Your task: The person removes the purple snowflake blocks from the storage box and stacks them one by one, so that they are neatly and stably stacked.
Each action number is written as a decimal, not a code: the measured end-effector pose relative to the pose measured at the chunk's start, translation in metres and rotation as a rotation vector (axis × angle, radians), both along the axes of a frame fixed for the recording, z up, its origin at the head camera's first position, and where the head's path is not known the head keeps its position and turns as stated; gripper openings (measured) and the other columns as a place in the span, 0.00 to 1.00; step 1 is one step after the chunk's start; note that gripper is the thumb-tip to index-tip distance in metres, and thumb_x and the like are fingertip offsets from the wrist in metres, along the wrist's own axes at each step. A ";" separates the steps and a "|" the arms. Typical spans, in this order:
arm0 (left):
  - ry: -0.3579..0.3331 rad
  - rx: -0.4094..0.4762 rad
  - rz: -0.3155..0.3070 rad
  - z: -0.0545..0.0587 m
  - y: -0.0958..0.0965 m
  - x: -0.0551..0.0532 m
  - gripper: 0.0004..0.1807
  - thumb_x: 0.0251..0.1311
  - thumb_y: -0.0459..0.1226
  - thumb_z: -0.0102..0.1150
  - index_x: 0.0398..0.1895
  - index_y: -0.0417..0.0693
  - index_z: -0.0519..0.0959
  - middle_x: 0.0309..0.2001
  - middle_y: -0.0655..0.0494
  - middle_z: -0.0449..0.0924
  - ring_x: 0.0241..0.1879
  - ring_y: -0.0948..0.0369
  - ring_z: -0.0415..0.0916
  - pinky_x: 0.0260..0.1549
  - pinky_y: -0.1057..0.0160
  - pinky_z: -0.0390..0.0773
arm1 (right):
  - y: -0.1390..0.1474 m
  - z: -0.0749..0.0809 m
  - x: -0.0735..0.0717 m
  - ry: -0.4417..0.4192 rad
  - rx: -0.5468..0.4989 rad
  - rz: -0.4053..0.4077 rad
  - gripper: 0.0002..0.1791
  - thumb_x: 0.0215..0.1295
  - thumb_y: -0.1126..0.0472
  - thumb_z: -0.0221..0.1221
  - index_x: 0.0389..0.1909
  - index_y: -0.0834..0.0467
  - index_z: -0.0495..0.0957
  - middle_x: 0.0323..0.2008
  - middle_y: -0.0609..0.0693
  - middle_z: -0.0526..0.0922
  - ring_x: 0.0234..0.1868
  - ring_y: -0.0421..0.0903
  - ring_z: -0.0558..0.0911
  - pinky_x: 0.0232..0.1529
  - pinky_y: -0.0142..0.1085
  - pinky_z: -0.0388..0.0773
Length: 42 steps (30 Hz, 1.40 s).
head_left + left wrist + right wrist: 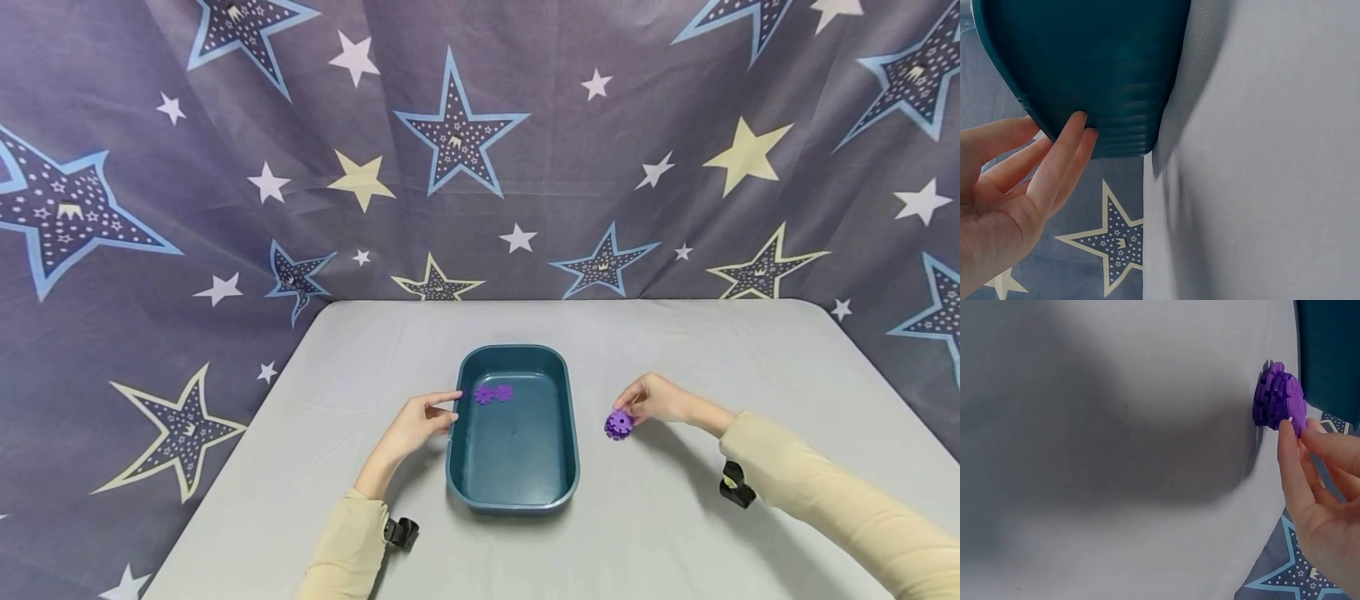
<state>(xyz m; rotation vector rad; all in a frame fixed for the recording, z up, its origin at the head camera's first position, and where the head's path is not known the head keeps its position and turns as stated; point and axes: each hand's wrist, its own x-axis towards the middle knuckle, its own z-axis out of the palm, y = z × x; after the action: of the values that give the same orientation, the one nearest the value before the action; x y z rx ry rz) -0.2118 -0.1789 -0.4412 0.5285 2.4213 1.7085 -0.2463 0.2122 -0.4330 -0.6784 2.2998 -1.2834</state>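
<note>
A blue-green plastic tub (514, 492) stands on the table, with two flat purple notched discs (493, 394) lying side by side on its floor near the far left. My left hand (414, 427) holds the tub's left rim; in the left wrist view, fingertips (1077, 120) press the outer wall while other digits reach the rim. Right of the tub, my right hand (654, 398) pinches the top of a small stack of purple notched discs (619, 424) between thumb and fingers. The right wrist view shows the stack (1274, 400) from the side, its layers close together.
The table (360, 350) has a pale grey cover. Behind it and at the sides hangs a dark curtain (510, 192) printed with stars. A black wrist mount sits on each sleeve.
</note>
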 end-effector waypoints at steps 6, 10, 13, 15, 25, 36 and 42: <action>-0.061 -0.070 0.046 0.010 0.006 0.005 0.21 0.55 0.26 0.50 0.54 0.28 0.67 0.41 0.31 0.75 0.37 0.47 0.77 0.34 0.62 0.79 | 0.000 0.000 0.001 0.007 0.003 -0.003 0.09 0.51 0.80 0.49 0.34 0.81 0.73 0.32 0.70 0.79 0.31 0.58 0.80 0.31 0.38 0.80; -0.074 -0.078 0.056 0.010 0.006 0.005 0.21 0.55 0.26 0.51 0.55 0.30 0.68 0.40 0.33 0.76 0.37 0.49 0.77 0.34 0.62 0.79 | 0.000 0.000 0.001 0.011 0.003 -0.006 0.09 0.51 0.80 0.49 0.33 0.81 0.73 0.31 0.70 0.79 0.30 0.58 0.80 0.31 0.38 0.80; -0.067 -0.087 0.059 0.009 0.007 0.005 0.21 0.55 0.26 0.51 0.54 0.30 0.68 0.40 0.34 0.77 0.36 0.51 0.78 0.34 0.62 0.80 | 0.000 0.000 0.001 0.014 0.001 -0.001 0.09 0.51 0.80 0.49 0.33 0.81 0.73 0.31 0.70 0.79 0.30 0.58 0.80 0.31 0.38 0.80; -0.065 -0.085 0.063 0.009 0.007 0.005 0.21 0.55 0.26 0.51 0.54 0.30 0.68 0.40 0.34 0.77 0.36 0.51 0.78 0.34 0.62 0.80 | 0.000 -0.001 0.001 0.019 0.001 0.002 0.09 0.51 0.80 0.49 0.33 0.81 0.74 0.31 0.70 0.79 0.30 0.58 0.80 0.31 0.38 0.80; -0.071 -0.079 0.068 0.008 0.006 0.004 0.21 0.55 0.26 0.51 0.54 0.30 0.68 0.39 0.33 0.77 0.36 0.53 0.78 0.34 0.62 0.80 | 0.000 -0.001 0.000 0.050 0.031 -0.003 0.09 0.51 0.80 0.50 0.32 0.79 0.75 0.31 0.68 0.79 0.30 0.55 0.81 0.31 0.38 0.80; -0.063 -0.070 0.057 0.007 0.006 0.004 0.21 0.55 0.26 0.51 0.54 0.30 0.68 0.39 0.34 0.77 0.37 0.50 0.77 0.34 0.61 0.80 | -0.002 -0.003 -0.001 0.091 0.050 0.008 0.08 0.51 0.80 0.50 0.31 0.78 0.76 0.31 0.67 0.80 0.30 0.54 0.81 0.30 0.35 0.80; -0.064 -0.068 0.058 0.008 0.006 0.004 0.21 0.55 0.26 0.51 0.54 0.30 0.68 0.40 0.34 0.77 0.36 0.50 0.77 0.34 0.61 0.80 | -0.001 0.000 -0.003 0.104 0.056 0.005 0.09 0.49 0.79 0.52 0.32 0.76 0.76 0.29 0.64 0.80 0.29 0.51 0.79 0.29 0.33 0.79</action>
<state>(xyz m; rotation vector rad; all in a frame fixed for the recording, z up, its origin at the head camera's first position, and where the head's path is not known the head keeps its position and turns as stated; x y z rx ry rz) -0.2073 -0.1728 -0.4335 0.3921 2.4623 1.6311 -0.2491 0.2115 -0.4332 -0.7479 2.4056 -1.2033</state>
